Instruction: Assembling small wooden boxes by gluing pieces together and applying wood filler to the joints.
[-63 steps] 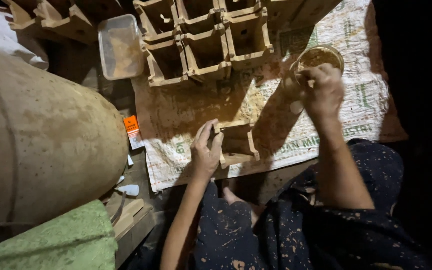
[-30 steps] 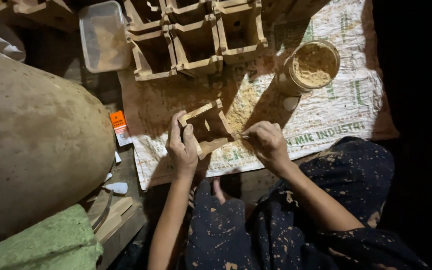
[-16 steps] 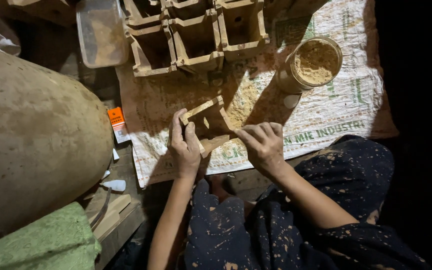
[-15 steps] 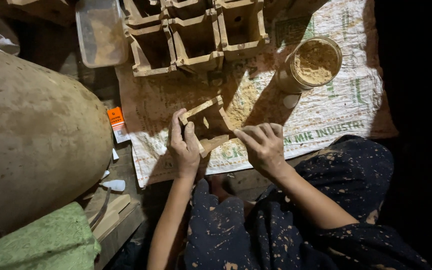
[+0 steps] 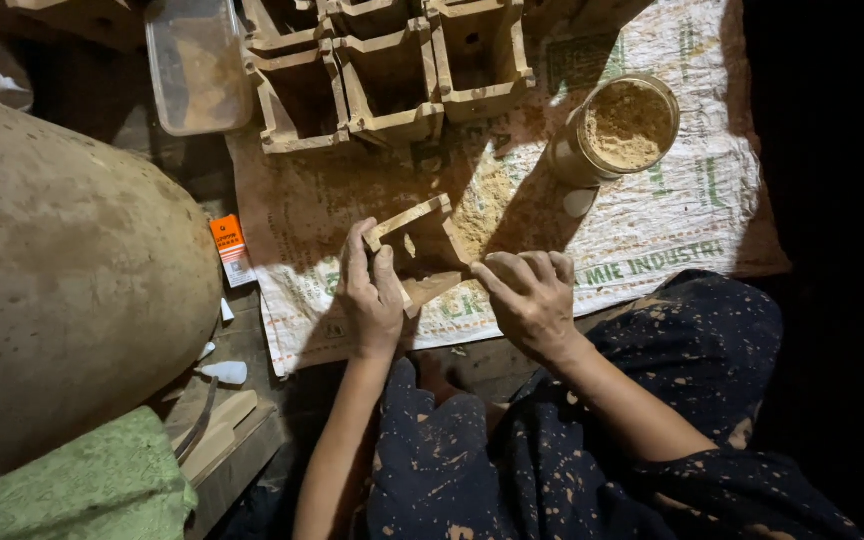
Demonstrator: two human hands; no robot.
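Two bare hands are at work just above the lap, over dark cloth flecked with pale spots. The left hand [image 5: 372, 290] is closed on the near left corner of a small open square frame of tan wooden slats [image 5: 422, 250], thumb and fingers clamped around the slat. The right hand [image 5: 527, 300] is half curled, fingertips pressing the frame's right side where a patch of tan sawdust [image 5: 480, 205] lies on the sack; I judge it to be rubbing that powder into a corner joint, though the contact itself is hidden by the fingers.

The frame rests on a white woven plastic sack with green print [image 5: 672, 230], spread flat as a work mat and dusted brown.

To do this well: keep the left grip firm so the frame stays square, press powder fully into the seam, and work one corner at a time, I'd say.

Farther out to the right stands a round clear jar filled with tan sawdust [image 5: 627, 125], open, with a small white cap [image 5: 580, 202] just beside it. At the far edge sits a cluster of finished square wooden boxes [image 5: 392, 70], touching one another, and left of them a clear plastic tray [image 5: 197, 65]. A large rounded brown sack [image 5: 62, 280] fills the left side.
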